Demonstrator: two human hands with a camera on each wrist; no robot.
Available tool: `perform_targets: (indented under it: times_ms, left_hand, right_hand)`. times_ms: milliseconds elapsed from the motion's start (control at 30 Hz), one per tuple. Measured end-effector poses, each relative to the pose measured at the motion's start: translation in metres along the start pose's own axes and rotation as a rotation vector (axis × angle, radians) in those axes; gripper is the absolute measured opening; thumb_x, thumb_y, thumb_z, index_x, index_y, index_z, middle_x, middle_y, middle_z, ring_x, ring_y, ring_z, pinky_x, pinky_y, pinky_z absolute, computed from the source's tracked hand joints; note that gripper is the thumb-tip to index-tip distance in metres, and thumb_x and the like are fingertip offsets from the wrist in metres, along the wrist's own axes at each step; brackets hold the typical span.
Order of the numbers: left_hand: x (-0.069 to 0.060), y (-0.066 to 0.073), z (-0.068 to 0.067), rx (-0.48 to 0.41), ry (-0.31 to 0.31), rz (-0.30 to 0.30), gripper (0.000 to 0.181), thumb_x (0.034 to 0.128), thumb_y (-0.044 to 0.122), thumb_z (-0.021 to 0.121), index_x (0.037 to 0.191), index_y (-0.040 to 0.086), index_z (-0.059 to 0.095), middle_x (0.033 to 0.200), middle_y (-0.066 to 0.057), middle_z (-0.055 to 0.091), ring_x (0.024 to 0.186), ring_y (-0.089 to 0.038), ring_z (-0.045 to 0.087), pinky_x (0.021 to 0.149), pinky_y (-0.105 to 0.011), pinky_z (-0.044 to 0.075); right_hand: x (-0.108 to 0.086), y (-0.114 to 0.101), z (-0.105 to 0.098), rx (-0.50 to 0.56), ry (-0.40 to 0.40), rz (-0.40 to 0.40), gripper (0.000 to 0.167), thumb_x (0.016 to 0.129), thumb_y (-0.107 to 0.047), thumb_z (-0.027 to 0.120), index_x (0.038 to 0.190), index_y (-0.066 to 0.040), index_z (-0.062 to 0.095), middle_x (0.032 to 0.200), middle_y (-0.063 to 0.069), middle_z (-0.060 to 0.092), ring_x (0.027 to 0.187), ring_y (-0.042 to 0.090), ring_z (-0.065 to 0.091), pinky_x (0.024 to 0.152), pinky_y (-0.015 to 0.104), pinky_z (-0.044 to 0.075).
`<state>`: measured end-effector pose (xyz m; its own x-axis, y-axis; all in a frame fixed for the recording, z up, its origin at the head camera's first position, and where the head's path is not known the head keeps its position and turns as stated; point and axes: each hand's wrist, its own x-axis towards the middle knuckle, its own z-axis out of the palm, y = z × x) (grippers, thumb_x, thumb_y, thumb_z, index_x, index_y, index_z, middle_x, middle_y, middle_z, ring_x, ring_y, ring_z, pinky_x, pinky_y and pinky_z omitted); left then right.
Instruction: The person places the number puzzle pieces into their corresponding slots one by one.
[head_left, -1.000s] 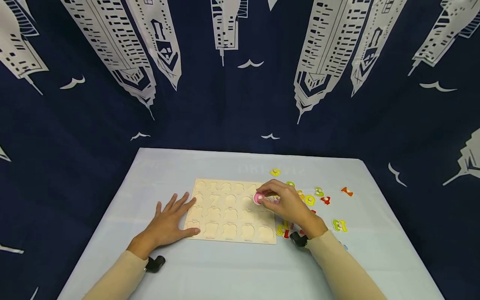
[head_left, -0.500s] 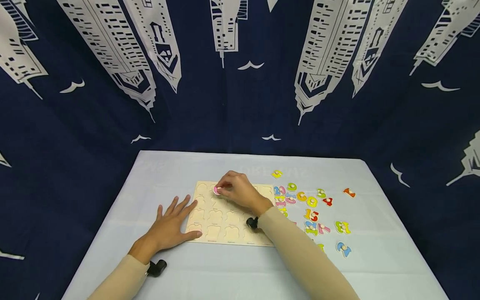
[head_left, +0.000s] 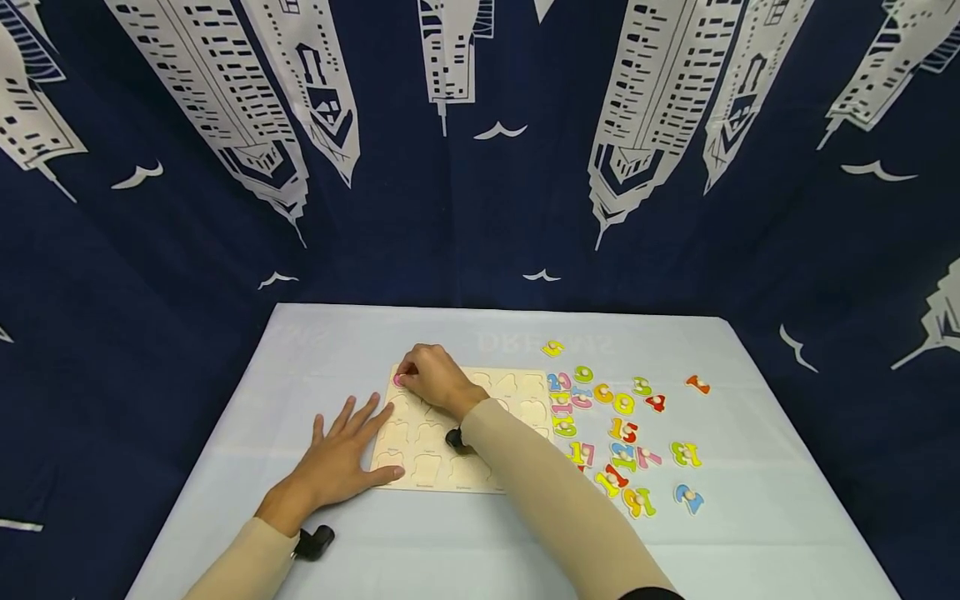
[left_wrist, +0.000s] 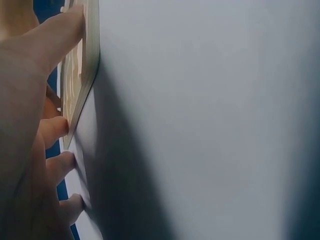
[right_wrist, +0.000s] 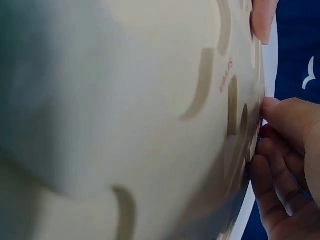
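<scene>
In the head view, a pale wooden puzzle board (head_left: 442, 482) with cut-out recesses lies on the white table. My left hand (head_left: 326, 467) has its fingers spread, with the thumb and a fingertip touching the board's left edge; the left wrist view shows the thumb (left_wrist: 67, 30) over that edge. My right hand (head_left: 431, 373) pinches a small pink puzzle piece (head_left: 398, 381) at the board's far-left corner recess. Fingers hide most of that piece, and whether it sits inside the recess I cannot tell. The right forearm covers part of the board.
To the board's right lie several coloured number pieces with knobs, among them a blue seven (head_left: 687, 498), a red one (head_left: 697, 384) and a yellow five (head_left: 552, 348). A dark blue patterned cloth (head_left: 450, 217) hangs behind the table (head_left: 360, 333).
My right hand has carried the pink puzzle piece leftward across the board, from its right side to the far-left corner. The left hand has stayed in place.
</scene>
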<state>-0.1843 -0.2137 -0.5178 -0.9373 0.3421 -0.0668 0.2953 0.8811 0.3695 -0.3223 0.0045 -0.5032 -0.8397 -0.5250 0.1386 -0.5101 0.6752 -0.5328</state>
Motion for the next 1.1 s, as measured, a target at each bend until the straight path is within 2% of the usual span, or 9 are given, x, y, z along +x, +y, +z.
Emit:
perform_targets:
  times_ms: [133,333,600,733,867,1000,1100]
  left_hand:
    - [0.001,0.003,-0.003,0.014,-0.003,0.008,0.109,0.0988,0.081,0.076,0.184,0.024,0.038,0.196,-0.011,0.027,0.181,-0.056,0.02,0.129,-0.1,0.012]
    - [0.003,0.004,-0.006,0.019,0.003,0.01,0.109,0.0988,0.08,0.077,0.184,0.024,0.039,0.195,-0.012,0.028,0.18,-0.056,0.02,0.129,-0.1,0.012]
    - [0.001,0.003,-0.002,0.014,0.001,0.001,0.11,0.0977,0.08,0.078,0.183,0.023,0.04,0.195,-0.014,0.029,0.179,-0.058,0.021,0.128,-0.101,0.013]
    - [0.0,0.002,0.0,0.012,0.003,-0.01,0.111,0.0966,0.079,0.08,0.183,0.023,0.04,0.195,-0.013,0.029,0.179,-0.058,0.021,0.128,-0.101,0.012]
    - [0.0,0.002,0.0,0.011,0.008,-0.019,0.112,0.0956,0.079,0.081,0.183,0.024,0.04,0.195,-0.013,0.029,0.18,-0.057,0.02,0.13,-0.1,0.011]
    - [0.0,0.002,0.001,0.009,0.002,-0.024,0.113,0.0949,0.08,0.081,0.184,0.024,0.04,0.195,-0.012,0.029,0.18,-0.057,0.019,0.13,-0.099,0.01]
    - [0.0,0.003,0.001,0.006,0.0,-0.024,0.113,0.095,0.081,0.08,0.184,0.024,0.039,0.195,-0.012,0.028,0.18,-0.057,0.019,0.13,-0.099,0.009]
  right_hand:
    - [0.001,-0.001,-0.001,-0.012,0.012,0.019,0.01,0.109,-0.018,0.085,0.114,-0.011,0.09,0.116,0.003,0.081,0.102,0.012,0.076,0.096,0.02,0.064]
    - [0.001,-0.002,-0.004,-0.037,0.002,-0.005,0.016,0.111,-0.019,0.083,0.119,-0.008,0.089,0.12,0.004,0.081,0.107,0.015,0.078,0.1,0.021,0.065]
    - [-0.015,0.011,-0.02,0.011,-0.023,-0.047,0.03,0.111,-0.021,0.084,0.138,-0.009,0.083,0.133,0.006,0.082,0.123,0.022,0.082,0.111,0.033,0.066]
    - [-0.027,0.028,-0.042,0.038,0.037,-0.061,0.03,0.109,-0.017,0.085,0.137,-0.007,0.084,0.133,0.011,0.083,0.121,0.027,0.084,0.108,0.039,0.069]
    - [-0.045,0.053,-0.074,0.011,0.126,-0.05,0.029,0.106,-0.013,0.087,0.133,-0.004,0.085,0.131,0.014,0.084,0.116,0.032,0.083,0.104,0.045,0.069]
    - [-0.076,0.087,-0.11,-0.016,0.22,0.007,0.028,0.105,-0.012,0.088,0.131,-0.002,0.085,0.13,0.016,0.084,0.111,0.036,0.084,0.101,0.051,0.07]
    - [-0.104,0.116,-0.137,-0.036,0.28,0.082,0.028,0.105,-0.012,0.088,0.131,-0.001,0.085,0.131,0.017,0.084,0.11,0.039,0.084,0.101,0.054,0.069]
